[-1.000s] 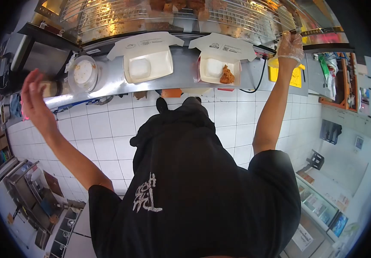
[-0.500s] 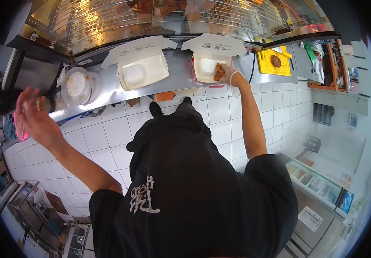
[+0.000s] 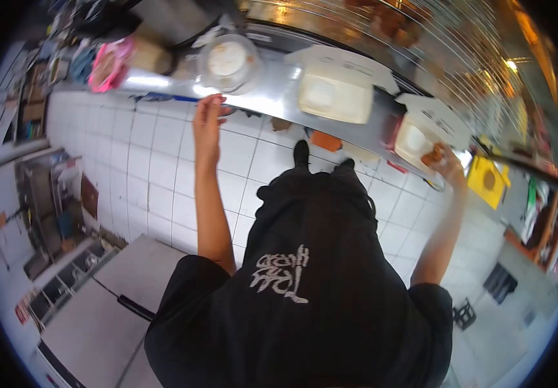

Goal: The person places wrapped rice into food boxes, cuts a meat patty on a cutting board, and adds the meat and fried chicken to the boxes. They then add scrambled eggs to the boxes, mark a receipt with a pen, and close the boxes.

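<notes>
At open cardboard box, right hand touching craggy brown food.

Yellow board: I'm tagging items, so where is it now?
In the head view, the yellow board lies toward the right, just right of the right hand, with a brown item on it.

White floor tiles, perhaps a pink bag

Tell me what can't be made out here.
Head view: chicken, partly hidden by the right hand; how firmly it's gripped is unclear.
Head view: print on the left lid, blurred and too small.
Head view: rack, cut off by the top edge.
</notes>
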`<action>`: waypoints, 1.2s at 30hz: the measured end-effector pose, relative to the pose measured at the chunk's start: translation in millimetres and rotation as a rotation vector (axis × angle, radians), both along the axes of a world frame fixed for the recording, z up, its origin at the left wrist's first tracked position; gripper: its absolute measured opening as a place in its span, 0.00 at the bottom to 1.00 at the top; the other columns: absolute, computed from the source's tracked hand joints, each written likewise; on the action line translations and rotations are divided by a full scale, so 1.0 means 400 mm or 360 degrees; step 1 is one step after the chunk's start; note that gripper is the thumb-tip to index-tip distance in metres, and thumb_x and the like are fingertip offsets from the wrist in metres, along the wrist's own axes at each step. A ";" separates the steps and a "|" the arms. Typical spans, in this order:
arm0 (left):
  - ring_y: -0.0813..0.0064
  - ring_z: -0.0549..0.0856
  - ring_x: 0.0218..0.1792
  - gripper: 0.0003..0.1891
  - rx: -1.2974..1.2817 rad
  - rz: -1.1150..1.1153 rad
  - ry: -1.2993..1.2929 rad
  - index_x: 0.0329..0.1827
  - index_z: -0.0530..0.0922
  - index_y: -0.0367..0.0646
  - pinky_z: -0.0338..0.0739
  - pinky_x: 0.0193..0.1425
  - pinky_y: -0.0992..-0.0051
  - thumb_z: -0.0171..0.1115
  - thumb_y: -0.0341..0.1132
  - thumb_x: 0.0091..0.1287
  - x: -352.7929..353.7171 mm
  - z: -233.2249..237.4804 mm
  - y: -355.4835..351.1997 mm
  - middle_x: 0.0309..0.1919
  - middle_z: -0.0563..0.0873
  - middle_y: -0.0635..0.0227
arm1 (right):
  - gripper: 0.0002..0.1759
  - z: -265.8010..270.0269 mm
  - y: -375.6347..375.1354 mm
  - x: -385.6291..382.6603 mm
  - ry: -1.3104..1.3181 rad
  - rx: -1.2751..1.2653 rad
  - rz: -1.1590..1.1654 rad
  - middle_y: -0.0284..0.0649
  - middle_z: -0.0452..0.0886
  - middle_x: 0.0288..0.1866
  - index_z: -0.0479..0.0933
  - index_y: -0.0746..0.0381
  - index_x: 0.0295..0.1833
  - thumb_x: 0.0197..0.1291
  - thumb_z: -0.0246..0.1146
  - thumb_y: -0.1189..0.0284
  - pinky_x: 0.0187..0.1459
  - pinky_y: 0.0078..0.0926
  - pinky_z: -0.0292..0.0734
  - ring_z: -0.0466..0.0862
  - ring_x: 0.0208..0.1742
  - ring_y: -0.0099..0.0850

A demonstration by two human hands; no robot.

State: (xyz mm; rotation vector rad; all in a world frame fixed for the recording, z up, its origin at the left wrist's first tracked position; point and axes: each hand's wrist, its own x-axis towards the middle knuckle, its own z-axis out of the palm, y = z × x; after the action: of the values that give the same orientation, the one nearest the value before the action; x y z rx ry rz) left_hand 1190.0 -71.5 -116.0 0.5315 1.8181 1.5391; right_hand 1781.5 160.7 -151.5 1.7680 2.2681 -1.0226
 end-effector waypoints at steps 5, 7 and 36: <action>0.75 0.82 0.45 0.17 -0.0180 0.0211 0.0074 0.55 0.78 0.43 0.74 0.46 0.77 0.60 0.44 0.72 -0.031 -0.210 -0.059 0.47 0.85 0.70 | 0.42 0.160 -0.034 -0.183 0.0110 0.0095 -0.0142 0.43 0.82 0.53 0.66 0.61 0.69 0.48 0.77 0.70 0.55 0.27 0.77 0.82 0.52 0.33; 0.71 0.83 0.43 0.15 -0.0020 0.0231 0.0670 0.54 0.77 0.39 0.78 0.50 0.71 0.62 0.38 0.71 -0.055 -0.337 -0.017 0.45 0.85 0.62 | 0.42 0.155 -0.009 -0.276 0.0666 0.0066 -0.0065 0.43 0.80 0.57 0.66 0.62 0.70 0.50 0.77 0.65 0.58 0.28 0.76 0.81 0.55 0.33; 0.64 0.71 0.57 0.44 -0.0783 0.0363 0.1481 0.62 0.77 0.43 0.62 0.53 0.60 0.68 0.67 0.49 -0.100 -0.313 0.087 0.62 0.75 0.70 | 0.39 -0.090 -0.008 -1.522 0.1098 -0.0157 0.0724 0.44 0.82 0.51 0.69 0.68 0.60 0.45 0.80 0.65 0.52 0.27 0.78 0.83 0.49 0.31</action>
State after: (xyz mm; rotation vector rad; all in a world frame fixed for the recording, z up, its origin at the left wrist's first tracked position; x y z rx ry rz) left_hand 1150.2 -36.7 -241.3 0.9030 2.9300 0.9340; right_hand 1172.5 157.5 -187.4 0.8468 2.7181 -1.7739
